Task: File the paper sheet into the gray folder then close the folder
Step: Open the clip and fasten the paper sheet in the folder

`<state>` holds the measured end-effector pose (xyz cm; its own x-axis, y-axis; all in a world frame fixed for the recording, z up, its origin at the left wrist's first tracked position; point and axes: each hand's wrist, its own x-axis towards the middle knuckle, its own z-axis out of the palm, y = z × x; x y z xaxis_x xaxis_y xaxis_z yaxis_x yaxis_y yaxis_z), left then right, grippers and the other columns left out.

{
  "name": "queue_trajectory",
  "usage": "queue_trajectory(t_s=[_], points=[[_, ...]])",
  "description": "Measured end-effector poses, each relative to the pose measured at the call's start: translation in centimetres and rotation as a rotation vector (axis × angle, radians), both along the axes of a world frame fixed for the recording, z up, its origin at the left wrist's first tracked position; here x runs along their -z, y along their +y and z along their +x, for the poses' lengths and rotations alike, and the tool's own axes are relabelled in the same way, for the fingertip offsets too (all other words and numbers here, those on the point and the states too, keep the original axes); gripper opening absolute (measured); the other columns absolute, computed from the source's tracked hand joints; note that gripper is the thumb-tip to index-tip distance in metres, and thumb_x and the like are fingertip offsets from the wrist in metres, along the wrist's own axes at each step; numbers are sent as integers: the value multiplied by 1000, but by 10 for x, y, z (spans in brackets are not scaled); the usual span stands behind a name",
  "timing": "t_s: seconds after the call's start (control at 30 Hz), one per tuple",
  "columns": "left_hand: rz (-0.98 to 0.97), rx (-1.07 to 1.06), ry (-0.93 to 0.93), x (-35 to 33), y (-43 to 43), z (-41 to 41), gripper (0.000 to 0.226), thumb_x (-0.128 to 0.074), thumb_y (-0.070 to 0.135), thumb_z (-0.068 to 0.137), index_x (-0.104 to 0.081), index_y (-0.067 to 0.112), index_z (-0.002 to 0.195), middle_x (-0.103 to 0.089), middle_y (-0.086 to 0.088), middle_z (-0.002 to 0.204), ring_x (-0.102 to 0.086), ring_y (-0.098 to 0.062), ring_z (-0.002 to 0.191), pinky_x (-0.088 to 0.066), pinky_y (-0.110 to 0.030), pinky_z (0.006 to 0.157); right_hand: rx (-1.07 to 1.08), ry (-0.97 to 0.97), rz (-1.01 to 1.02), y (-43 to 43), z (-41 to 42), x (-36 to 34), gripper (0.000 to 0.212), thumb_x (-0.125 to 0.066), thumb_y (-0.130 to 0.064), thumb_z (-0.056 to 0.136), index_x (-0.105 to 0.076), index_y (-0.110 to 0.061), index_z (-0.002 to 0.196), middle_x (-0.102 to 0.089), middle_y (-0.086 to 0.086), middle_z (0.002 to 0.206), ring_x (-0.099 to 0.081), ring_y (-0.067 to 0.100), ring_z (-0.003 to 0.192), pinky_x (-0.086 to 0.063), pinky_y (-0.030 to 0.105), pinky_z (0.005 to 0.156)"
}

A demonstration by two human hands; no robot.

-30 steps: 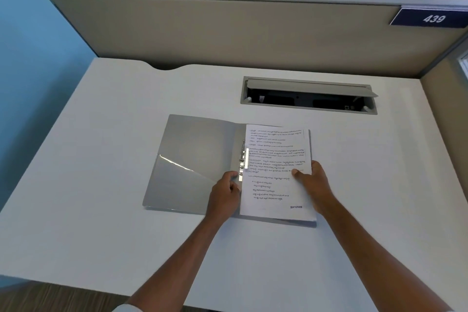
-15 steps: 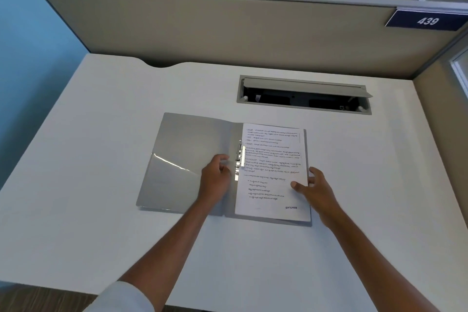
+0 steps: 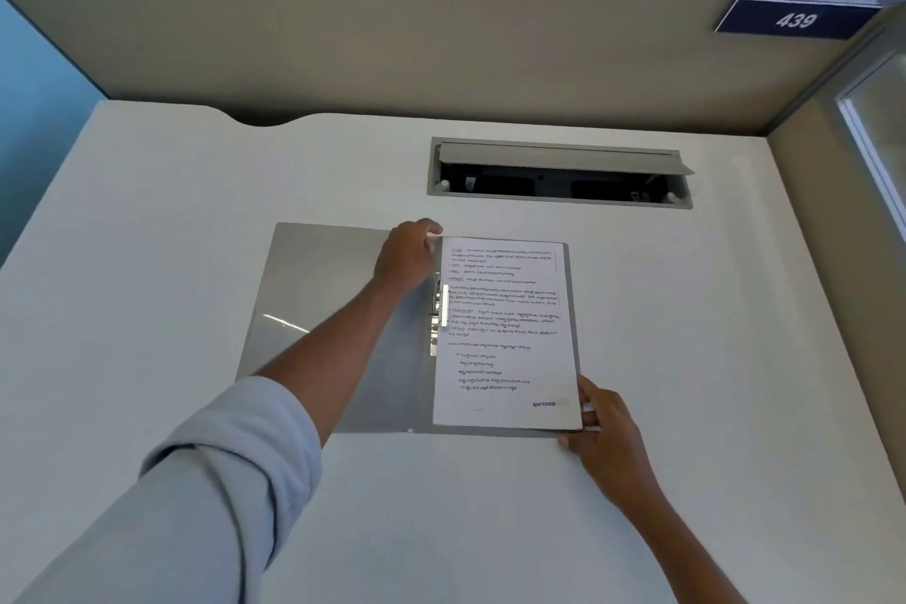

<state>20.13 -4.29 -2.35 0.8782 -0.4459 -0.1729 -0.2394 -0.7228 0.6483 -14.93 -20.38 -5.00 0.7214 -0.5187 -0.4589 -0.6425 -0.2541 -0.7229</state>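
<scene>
The gray folder (image 3: 314,289) lies open and flat on the white desk. The printed paper sheet (image 3: 505,334) rests on the folder's right half, its left edge beside the metal clip (image 3: 440,311) at the spine. My left hand (image 3: 407,255) reaches to the sheet's top left corner and pinches it between fingers and thumb. My right hand (image 3: 600,422) is at the bottom right corner, fingers touching the edge of the sheet and the folder there.
An open cable hatch (image 3: 559,174) is set in the white desk (image 3: 171,211) behind the folder. A beige partition (image 3: 392,39) with a blue "439" plate (image 3: 794,20) closes the back; another panel stands at the right.
My left hand moved from the folder's spine near the clip up to the sheet's top left corner. My right hand slid down to the bottom right corner.
</scene>
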Motion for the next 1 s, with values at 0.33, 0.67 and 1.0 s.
queue_trajectory(t_s=[0.33, 0.67, 1.0], points=[[132, 152, -22, 7, -11, 11, 28, -75, 16, 97, -76, 15, 126, -67, -19, 114, -69, -37, 104, -59, -44, 87, 25, 10, -92, 7, -6, 11, 79, -78, 10, 87, -59, -27, 154, -56, -21, 118, -69, 6, 102, -45, -5, 79], [142, 165, -58, 9, -10, 9, 29, -72, 16, 100, -74, 15, 129, -65, -18, 116, -68, -37, 106, -58, -45, 87, 47, 10, -112, 7, -6, 10, 72, -82, 7, 86, -64, -20, 150, -63, -8, 116, -65, -7, 98, -44, -5, 80], [136, 154, -47, 8, -9, 6, 36, -72, 9, 97, -72, 14, 133, -65, -18, 118, -68, -36, 109, -61, -49, 90, 119, -14, -151, 10, -11, 10, 49, -84, 2, 84, -79, -20, 128, -69, -5, 94, -64, -2, 89, -47, 3, 75]])
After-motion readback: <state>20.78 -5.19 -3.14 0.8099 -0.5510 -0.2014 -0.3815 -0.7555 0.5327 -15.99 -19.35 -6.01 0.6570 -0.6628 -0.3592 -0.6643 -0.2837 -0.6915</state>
